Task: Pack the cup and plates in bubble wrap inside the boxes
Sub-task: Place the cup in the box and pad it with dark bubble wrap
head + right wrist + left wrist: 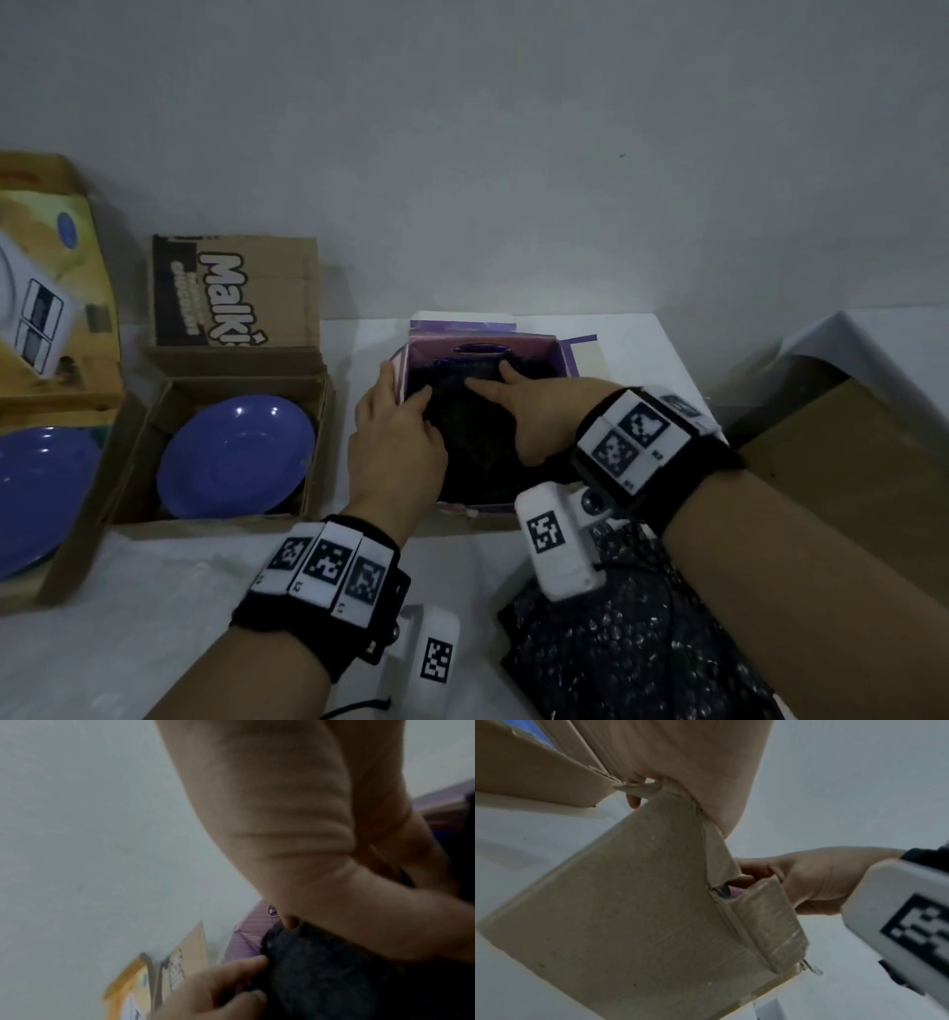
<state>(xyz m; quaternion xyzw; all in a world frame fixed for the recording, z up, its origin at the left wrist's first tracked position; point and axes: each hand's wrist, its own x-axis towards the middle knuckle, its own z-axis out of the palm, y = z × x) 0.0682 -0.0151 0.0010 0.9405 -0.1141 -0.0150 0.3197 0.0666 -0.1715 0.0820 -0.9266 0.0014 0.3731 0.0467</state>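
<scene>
A purple box (565, 354) stands open mid-table, lined with black bubble wrap (472, 462). My left hand (405, 426) straddles its left wall, thumb outside and fingers curled inside against the wrap. My right hand (513, 411) lies flat on the wrap with fingers spread, pressing down. The right wrist view shows my left fingers (231, 977) at the edge of the wrap (321, 973). The box's brown near side (641, 912) fills the left wrist view, with my right hand (816, 878) beyond it. One blue plate (236, 457) lies in a brown carton (313, 442). No cup shows.
A second blue plate (36, 493) lies in a yellow printed box (67, 565) at the far left. More black bubble wrap (631, 642) is heaped at the front right. A brown carton (847, 452) sits right, beyond the table's edge. A grey wall stands behind.
</scene>
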